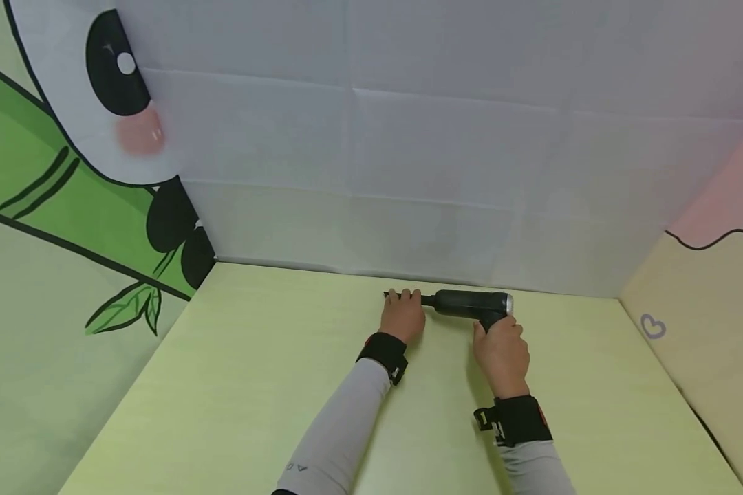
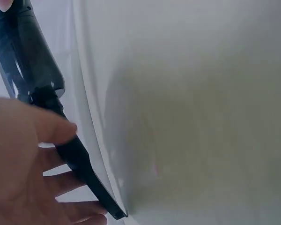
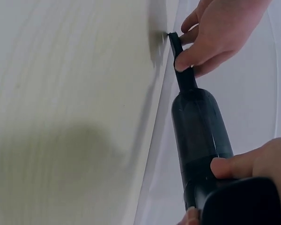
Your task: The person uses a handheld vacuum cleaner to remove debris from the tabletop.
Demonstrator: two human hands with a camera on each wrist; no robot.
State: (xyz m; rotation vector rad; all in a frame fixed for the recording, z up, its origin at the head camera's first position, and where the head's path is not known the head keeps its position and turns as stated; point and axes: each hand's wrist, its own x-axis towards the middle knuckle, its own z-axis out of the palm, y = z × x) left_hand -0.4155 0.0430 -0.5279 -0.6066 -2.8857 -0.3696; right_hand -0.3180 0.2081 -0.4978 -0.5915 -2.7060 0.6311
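A black handheld vacuum cleaner (image 1: 467, 303) with a pistol-style handle lies sideways near the back edge of the pale yellow table (image 1: 285, 385). My right hand (image 1: 503, 354) grips its handle, which is mostly covered by the fingers. My left hand (image 1: 402, 317) holds the narrow crevice nozzle (image 2: 77, 157), thumb on one side and fingers on the other. In the left wrist view the nozzle's slanted tip meets the seam between tabletop and white backdrop. The dark see-through dust cup (image 3: 199, 124) shows in the right wrist view.
A white creased backdrop (image 1: 408, 151) rises right behind the table's back edge. At the left stands a printed panel (image 1: 43, 309) with green bamboo; at the right, a peach and pink panel (image 1: 706, 302) with a small heart. Both hands wear black wrist straps (image 1: 384, 354).
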